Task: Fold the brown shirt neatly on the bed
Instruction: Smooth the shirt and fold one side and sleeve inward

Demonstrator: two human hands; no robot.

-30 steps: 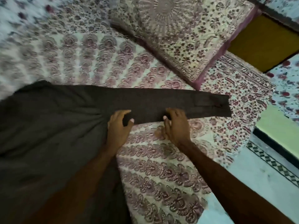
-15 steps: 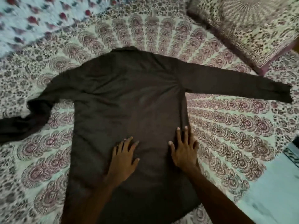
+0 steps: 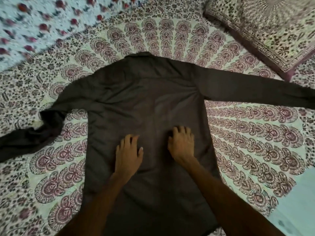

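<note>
A patterned bedspread fills the view, with a pillow at two o'clock. The brown shirt lies flat at centre, collar toward twelve, sleeves out to three and (crumpled) nine. My left hand rests on it, fingers loosely spread; my right hand beside it bends its fingers onto the cloth, pinching or not I cannot tell.

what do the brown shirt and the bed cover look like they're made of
Brown shirt: likely thin woven cloth, faint sheen, soft creases near the armpit. Bed cover: probably printed cotton, matte, flat floral print; exact fibre unclear.
</note>
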